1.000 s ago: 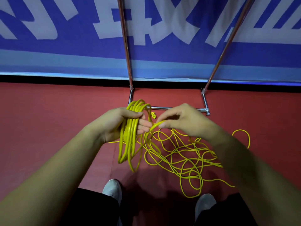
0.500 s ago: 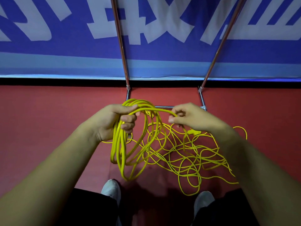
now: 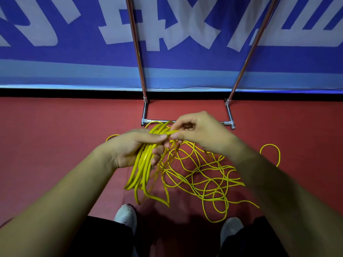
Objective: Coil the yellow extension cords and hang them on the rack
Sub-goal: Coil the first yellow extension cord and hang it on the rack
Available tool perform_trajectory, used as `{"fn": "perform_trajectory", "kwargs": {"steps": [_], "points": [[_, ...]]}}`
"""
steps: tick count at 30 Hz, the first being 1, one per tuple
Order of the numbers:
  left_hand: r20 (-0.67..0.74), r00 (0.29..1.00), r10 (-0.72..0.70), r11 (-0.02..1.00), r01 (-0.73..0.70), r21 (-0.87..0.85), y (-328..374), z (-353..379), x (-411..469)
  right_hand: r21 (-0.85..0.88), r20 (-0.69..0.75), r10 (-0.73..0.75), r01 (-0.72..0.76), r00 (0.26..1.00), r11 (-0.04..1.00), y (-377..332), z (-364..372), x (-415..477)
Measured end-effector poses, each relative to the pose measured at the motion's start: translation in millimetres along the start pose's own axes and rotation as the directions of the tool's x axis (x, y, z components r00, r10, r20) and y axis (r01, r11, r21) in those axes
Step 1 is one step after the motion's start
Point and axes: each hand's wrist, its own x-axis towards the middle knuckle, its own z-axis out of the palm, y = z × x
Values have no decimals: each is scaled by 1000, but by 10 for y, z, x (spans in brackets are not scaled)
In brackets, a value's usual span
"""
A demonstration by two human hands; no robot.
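Left hand (image 3: 128, 150) grips the coil (image 3: 143, 165), hanging long toward 7 o'clock; fingers (image 3: 185, 120) of the right hand (image 3: 204, 134) pinch one strand (image 3: 172, 132).

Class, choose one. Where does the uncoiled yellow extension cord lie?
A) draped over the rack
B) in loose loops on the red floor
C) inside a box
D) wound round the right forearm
B: the uncoiled cord sprawls in tangled loops on the red floor, beside the coil the left hand grips.
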Motion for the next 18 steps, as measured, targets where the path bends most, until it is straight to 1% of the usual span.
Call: {"fn": "perform_trajectory", "kwargs": {"steps": [1, 3, 4, 6, 7, 8, 10, 11, 12, 14, 15, 17, 18], "points": [[59, 998, -3, 999, 5, -39, 51, 39, -32, -2, 0, 17, -17, 1000, 1000, 26, 1, 10], [174, 984, 26, 983, 7, -185, 154, 39, -69, -56, 24, 90, -89, 996, 994, 173, -92, 7], [206, 977, 57, 967, -3, -253, 182, -13, -70, -139, 49, 137, -129, 989, 982, 291, -180, -4], [261, 960, 105, 918, 8, -397, 225, -112, -86, -327, 88, 245, -204, 966, 923, 564, -363, -50], [297, 947, 124, 887, 28, -460, 239, -159, -95, -342, 78, 297, -254, 952, 905, 690, -435, -79], [300, 944, 136, 866, 34, -499, 247, -199, -105, -296, 46, 332, -305, 942, 905, 788, -485, -102], [263, 953, 151, 877, -6, -481, 295, -194, -176, -182, -54, 332, -336, 942, 924, 900, -536, -116], [250, 958, 143, 884, -10, -467, 333, -185, -201, -146, -105, 316, -329, 943, 933, 900, -537, -112], [267, 955, 133, 903, -6, -430, 329, -201, -191, -133, -146, 291, -310, 946, 941, 901, -528, -90], [98, 988, 122, 960, -92, -266, 300, -250, -201, -131, -178, 246, -271, 953, 953, 898, -493, -44], [92, 991, 96, 967, -70, -246, 291, -271, -206, -120, -183, 242, -266, 953, 957, 909, -474, -28], [205, 974, 94, 925, -10, -379, 283, -238, -183, -94, -224, 227, -253, 948, 963, 949, -444, 0], [195, 976, 93, 919, -9, -395, 290, -207, -178, -78, -263, 220, -248, 940, 966, 961, -429, 18]]}}
